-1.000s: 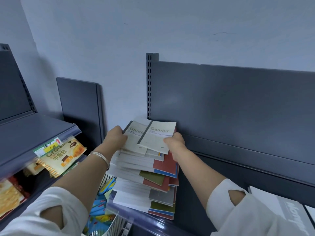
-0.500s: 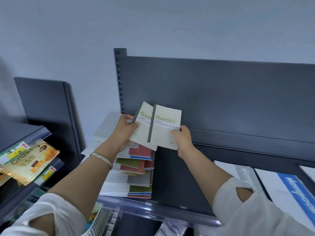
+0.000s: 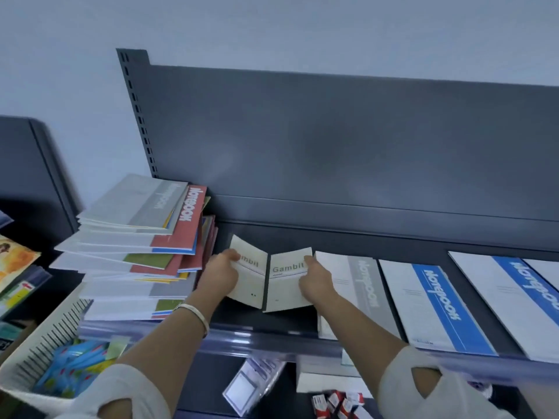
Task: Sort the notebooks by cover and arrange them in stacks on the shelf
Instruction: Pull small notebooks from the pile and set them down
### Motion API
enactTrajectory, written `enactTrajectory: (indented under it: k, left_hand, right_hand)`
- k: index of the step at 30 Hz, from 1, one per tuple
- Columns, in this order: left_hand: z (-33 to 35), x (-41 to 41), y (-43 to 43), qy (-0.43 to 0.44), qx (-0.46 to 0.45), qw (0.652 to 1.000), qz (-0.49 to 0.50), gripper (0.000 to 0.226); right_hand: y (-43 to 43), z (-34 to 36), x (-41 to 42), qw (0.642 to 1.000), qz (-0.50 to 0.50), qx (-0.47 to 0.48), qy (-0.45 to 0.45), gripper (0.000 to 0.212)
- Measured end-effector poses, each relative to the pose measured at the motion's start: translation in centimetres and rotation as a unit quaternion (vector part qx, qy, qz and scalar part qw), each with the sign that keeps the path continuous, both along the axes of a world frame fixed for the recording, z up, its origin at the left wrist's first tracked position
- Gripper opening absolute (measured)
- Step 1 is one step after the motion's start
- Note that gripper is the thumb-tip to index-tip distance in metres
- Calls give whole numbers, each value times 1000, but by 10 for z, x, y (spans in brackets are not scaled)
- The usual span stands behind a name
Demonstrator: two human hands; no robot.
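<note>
Two small white Gambit notebooks sit side by side low over the dark shelf (image 3: 281, 237). My left hand (image 3: 219, 275) grips the left Gambit notebook (image 3: 251, 285), and my right hand (image 3: 316, 282) grips the right Gambit notebook (image 3: 286, 287). To their left leans a tall mixed pile of notebooks (image 3: 136, 252) with grey, red, green and blue covers. Right of my hands lie a grey-striped notebook stack (image 3: 360, 285) and two blue-striped notebook stacks (image 3: 435, 303), (image 3: 520, 297), flat on the shelf.
The shelf's clear plastic front rail (image 3: 272, 340) runs below my wrists. A white basket (image 3: 45, 343) of blue packets stands lower left. Snack packets (image 3: 15, 267) fill the left shelving. Small red-and-white boxes (image 3: 338, 400) and a plastic-wrapped card lie underneath.
Both hands lifted the two Gambit notebooks off the mixed pile and carried them right and down to the shelf gap beside the grey-striped stack. The view turned right.
</note>
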State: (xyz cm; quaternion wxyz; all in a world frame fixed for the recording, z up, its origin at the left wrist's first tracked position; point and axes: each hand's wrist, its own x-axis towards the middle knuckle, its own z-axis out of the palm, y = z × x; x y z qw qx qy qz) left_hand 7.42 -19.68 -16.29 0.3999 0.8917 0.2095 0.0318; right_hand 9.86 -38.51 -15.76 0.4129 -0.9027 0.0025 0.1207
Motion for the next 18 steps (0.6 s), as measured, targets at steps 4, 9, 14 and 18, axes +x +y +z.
enactTrajectory:
  k: [4,9,14,18]
  left_hand:
    - [-13,-16,-1,73,154,985,-13,46]
    - [-22,-19,-21,51,290,948,-125,52]
    - [-32,-26,-24,120,347,901,-231,47]
    - [-25,-34,-20,130,334,903,-238,48]
  right_hand:
    - [4,-3,-14,978,66,-192,-51,35]
    - [7,-10,-14,906,194,-340,-163,38]
    - [4,-19,-16,875,304,-355,-129,36]
    - [-1,-13,-20,862,323,-366,-138,30]
